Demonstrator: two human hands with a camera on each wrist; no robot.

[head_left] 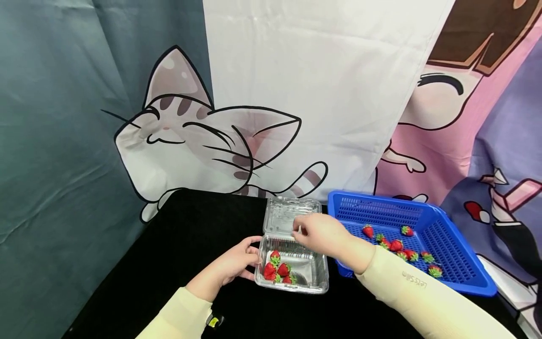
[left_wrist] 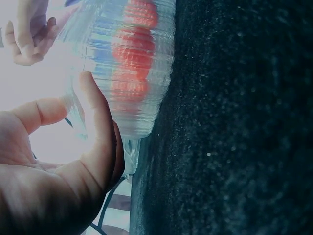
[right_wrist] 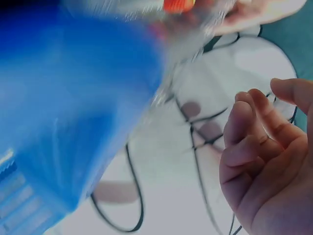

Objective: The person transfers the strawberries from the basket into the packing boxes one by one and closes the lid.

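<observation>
While left hand [head_left: 230, 266] steadies clamshell box [head_left: 292, 268], right hand [head_left: 319, 234] hovers above, loosely curled, holding nothing.

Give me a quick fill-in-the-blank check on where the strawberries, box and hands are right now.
1. The clear plastic box on the black table has its lid ____.
2. The left hand touches the box's ____ side.
3. The loose strawberries lie in a ____ basket.
4. The right hand hovers over the box and holds ____.

Missing words: open; left; blue; nothing
</observation>
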